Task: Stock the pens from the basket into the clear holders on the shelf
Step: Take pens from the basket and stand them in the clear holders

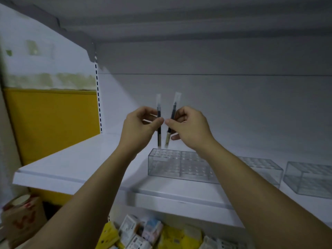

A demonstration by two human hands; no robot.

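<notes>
My left hand (140,126) pinches a dark pen in a clear sleeve (158,121), held upright. My right hand (190,126) pinches a second sleeved pen (172,121), tilted slightly right at its top. Both pens hang just above the left end of a clear holder (167,164) with rows of round holes, which stands on the white shelf (75,164). The lower tips of the pens sit a little above the holder's back left holes. The basket is out of view.
Two more clear holders (265,168) (309,178) stand to the right on the same shelf. Below the shelf lie yellow and white packets (147,232). A printed bag (23,216) sits at the lower left. Another shelf board runs overhead.
</notes>
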